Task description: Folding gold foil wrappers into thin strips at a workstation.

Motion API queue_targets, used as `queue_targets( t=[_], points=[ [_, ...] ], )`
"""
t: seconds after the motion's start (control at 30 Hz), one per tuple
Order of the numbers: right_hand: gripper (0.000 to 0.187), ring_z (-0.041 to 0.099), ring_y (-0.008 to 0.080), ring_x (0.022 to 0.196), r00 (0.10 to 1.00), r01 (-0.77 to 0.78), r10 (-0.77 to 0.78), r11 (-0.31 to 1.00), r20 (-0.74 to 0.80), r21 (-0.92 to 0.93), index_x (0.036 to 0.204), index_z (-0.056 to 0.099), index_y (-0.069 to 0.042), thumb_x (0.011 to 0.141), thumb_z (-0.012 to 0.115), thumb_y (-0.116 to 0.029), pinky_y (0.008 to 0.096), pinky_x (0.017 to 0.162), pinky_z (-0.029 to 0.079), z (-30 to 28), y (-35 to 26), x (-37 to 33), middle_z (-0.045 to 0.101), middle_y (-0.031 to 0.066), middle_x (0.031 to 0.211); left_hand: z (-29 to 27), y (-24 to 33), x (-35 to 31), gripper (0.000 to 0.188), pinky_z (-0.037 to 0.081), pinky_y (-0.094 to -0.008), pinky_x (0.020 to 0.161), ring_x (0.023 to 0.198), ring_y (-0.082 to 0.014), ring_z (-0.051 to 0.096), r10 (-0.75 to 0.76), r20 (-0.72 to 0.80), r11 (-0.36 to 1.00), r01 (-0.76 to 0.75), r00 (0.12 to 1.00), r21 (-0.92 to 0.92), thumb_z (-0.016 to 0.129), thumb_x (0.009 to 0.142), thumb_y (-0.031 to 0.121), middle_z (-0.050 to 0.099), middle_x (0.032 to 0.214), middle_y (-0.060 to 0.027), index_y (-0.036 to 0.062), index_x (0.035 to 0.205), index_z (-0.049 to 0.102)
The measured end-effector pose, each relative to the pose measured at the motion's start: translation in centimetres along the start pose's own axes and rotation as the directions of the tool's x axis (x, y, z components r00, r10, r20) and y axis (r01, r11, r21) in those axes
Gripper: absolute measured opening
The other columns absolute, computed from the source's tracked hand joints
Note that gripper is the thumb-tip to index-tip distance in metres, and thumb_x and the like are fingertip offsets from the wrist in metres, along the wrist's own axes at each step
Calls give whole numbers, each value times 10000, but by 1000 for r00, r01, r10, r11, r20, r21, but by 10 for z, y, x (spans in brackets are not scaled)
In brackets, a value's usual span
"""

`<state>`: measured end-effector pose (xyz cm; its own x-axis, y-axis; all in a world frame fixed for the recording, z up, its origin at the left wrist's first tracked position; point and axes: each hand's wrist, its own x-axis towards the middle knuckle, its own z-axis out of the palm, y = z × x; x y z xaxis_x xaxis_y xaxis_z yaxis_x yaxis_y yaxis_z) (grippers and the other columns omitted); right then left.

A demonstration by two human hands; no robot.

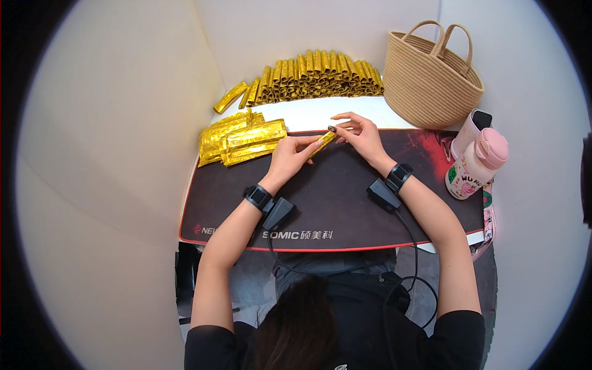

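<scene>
My left hand [290, 157] and my right hand [359, 134] together hold one rolled gold paper tube [323, 143] over the dark desk mat [345, 203]. The left fingers pinch its lower end, the right fingers grip its upper end. A pile of flat gold paper sheets [243, 140] lies just left of my left hand. Behind, a long row of finished gold rolls [317, 77] is stacked against the back wall, with two loose rolls [237, 95] at its left end.
A woven basket with two handles [431, 71] stands at the back right. A pink and white bottle [478, 163] and a phone-like thing [475, 123] stand at the mat's right edge. Cream walls close in on three sides. Black wrist devices with cables sit on both wrists.
</scene>
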<state>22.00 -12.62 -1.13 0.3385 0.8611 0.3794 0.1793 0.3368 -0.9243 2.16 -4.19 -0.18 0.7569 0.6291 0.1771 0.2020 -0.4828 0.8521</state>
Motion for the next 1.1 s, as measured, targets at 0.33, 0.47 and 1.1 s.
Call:
queue_targets(
  t=[0.33, 0.47, 1.1],
  points=[
    [181, 686, 125, 809, 998, -60, 60, 996, 10, 73, 1052, 700, -4, 914, 635, -101, 220, 707, 545, -4, 1, 3, 712, 77, 923, -17, 5, 1, 449, 536, -223, 791, 831, -55, 607, -138, -45, 793, 84, 989, -603, 680, 886, 135, 665, 1110, -57, 88, 1315, 556],
    [189, 685, 128, 821, 995, -72, 61, 984, 74, 162, 1064, 698, -8, 899, 653, -89, 220, 729, 544, 0, -3, -1, 713, 84, 953, -19, -1, 2, 499, 507, -241, 904, 884, -55, 589, -143, -69, 516, 15, 987, -856, 649, 911, 141, 603, 1209, -26, 102, 1376, 473],
    [459, 571, 180, 1171, 941, 63, -102, 989, 322, 130, 1347, 522, -79, 897, 599, -30, 325, 1019, 444, 4, -7, -4, 561, 113, 1324, 4, 14, -7, 326, 445, -196, 500, 535, -52, 444, -58, 354, 748, 276, 933, -604, 354, 1040, 389, 461, 733, 28, 100, 1117, 484]
  ],
)
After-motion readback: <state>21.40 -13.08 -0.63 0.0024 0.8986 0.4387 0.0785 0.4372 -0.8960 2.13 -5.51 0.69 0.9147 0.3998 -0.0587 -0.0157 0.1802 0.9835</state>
